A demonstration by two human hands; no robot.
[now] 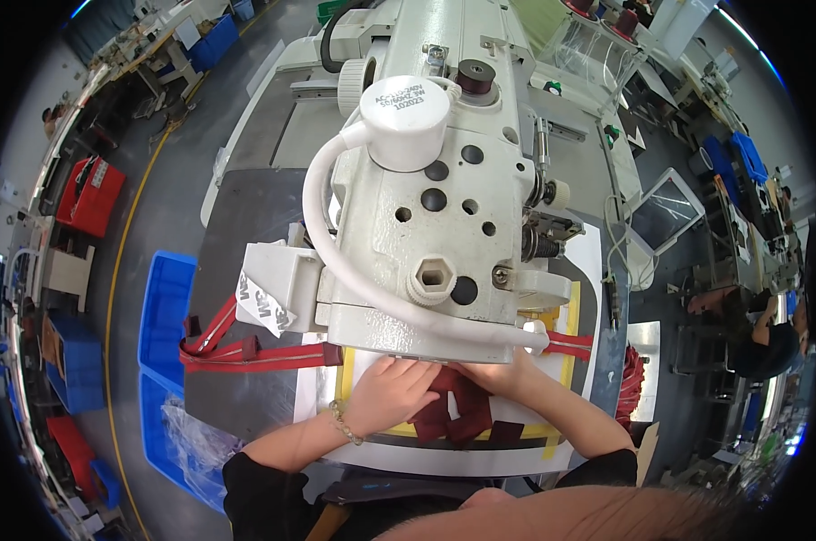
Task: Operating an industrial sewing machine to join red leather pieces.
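A white industrial sewing machine (426, 225) fills the centre of the head view. My left hand (394, 397), with a bead bracelet on the wrist, lies palm down at the front of the machine head, fingers stretched forward. My right hand (498, 370) reaches under the machine head from the right, its fingers hidden. Between and below my hands are dark red fabric pieces (466, 415) on a white, yellow-edged board (539, 406). Red zipper tape (272, 358) runs out to the left of the machine, and more red tape (567, 344) shows at its right.
Blue bins (164, 316) stand beside the table (241, 406) at left. A bundle of red material (631, 389) sits at the right edge. Thread cones (620, 22) stand at back right. A grey aisle (142, 198) and other benches flank me; co-workers (760, 338) are at far right.
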